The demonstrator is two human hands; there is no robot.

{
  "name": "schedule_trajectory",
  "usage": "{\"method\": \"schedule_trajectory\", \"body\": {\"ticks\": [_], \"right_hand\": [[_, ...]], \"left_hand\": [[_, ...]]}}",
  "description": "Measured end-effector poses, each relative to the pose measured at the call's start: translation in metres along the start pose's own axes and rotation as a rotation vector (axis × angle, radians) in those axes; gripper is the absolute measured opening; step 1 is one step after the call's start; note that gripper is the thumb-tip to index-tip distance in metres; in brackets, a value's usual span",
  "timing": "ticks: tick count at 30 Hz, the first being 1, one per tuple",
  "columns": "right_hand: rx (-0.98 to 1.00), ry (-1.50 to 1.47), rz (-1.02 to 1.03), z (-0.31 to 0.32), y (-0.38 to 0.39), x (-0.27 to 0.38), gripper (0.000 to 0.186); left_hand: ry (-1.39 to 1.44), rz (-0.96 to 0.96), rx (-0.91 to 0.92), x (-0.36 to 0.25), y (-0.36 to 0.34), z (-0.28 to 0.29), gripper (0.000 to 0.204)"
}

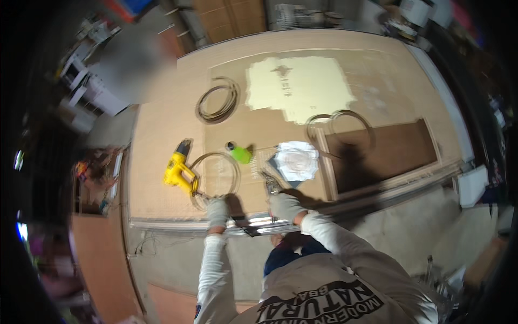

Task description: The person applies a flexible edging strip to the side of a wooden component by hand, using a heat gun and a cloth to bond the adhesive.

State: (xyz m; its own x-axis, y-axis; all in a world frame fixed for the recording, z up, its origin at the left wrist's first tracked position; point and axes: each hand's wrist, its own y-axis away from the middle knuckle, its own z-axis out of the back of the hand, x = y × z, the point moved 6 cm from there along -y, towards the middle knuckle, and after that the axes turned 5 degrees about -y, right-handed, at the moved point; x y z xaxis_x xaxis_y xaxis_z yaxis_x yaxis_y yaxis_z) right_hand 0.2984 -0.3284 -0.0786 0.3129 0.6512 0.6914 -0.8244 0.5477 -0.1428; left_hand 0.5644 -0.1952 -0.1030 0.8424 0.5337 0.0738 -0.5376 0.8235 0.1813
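My left hand [217, 211], in a pale glove, is closed at the front edge of the large tan panel [162, 135]. A thin looped strip [237, 175] reaches toward it, but blur hides what its fingers hold. My right hand [285, 206], also gloved, is closed on a metal hand tool that looks like pliers [272, 184], pointing away from me over the panel's edge. Left of the loop lies a yellow heat gun [178, 170], its nozzle pointing away. A green bottle [241, 155] lies between the loop and a crumpled white sheet [297, 161].
Farther back on the panel rest a coil of strip [218, 101] and a pale yellow patch [302, 86]. Another loose loop [372, 135] overlaps a brown recessed opening [386, 156] at the right. Metal rails [270, 229] run along the near edge. White boxes [100, 89] stand back left.
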Motion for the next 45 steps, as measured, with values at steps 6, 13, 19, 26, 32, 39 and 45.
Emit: {"method": "schedule_trajectory", "body": {"ticks": [6, 13, 19, 26, 32, 39, 45], "right_hand": [[0.058, -0.104, 0.207, 0.086, -0.028, 0.146, 0.079], [0.011, -0.529, -0.117, 0.060, 0.016, 0.151, 0.032], [0.146, -0.811, -0.554, 0.131, 0.204, 0.074, 0.032], [-0.213, -0.729, -0.536, 0.253, 0.380, 0.083, 0.033], [-0.297, -0.895, -0.791, 0.306, 0.507, 0.068, 0.035], [-0.307, -0.697, -0.825, 0.374, 0.590, 0.000, 0.031], [-1.074, -0.917, -0.842, 0.450, 0.660, -0.092, 0.035]], "left_hand": [[0.502, -0.337, -0.230, -0.038, 0.120, 0.210, 0.043], [0.834, -0.548, -0.078, -0.002, 0.186, 0.322, 0.027], [1.276, -0.410, 0.093, 0.010, 0.124, 0.270, 0.035], [0.789, -0.807, 0.295, -0.119, 0.100, 0.277, 0.036], [0.578, -1.023, 0.394, -0.242, 0.134, 0.268, 0.028], [0.621, -0.917, 0.406, -0.301, 0.166, 0.182, 0.024], [0.622, -0.549, 0.340, -0.297, 0.178, 0.128, 0.023]]}}
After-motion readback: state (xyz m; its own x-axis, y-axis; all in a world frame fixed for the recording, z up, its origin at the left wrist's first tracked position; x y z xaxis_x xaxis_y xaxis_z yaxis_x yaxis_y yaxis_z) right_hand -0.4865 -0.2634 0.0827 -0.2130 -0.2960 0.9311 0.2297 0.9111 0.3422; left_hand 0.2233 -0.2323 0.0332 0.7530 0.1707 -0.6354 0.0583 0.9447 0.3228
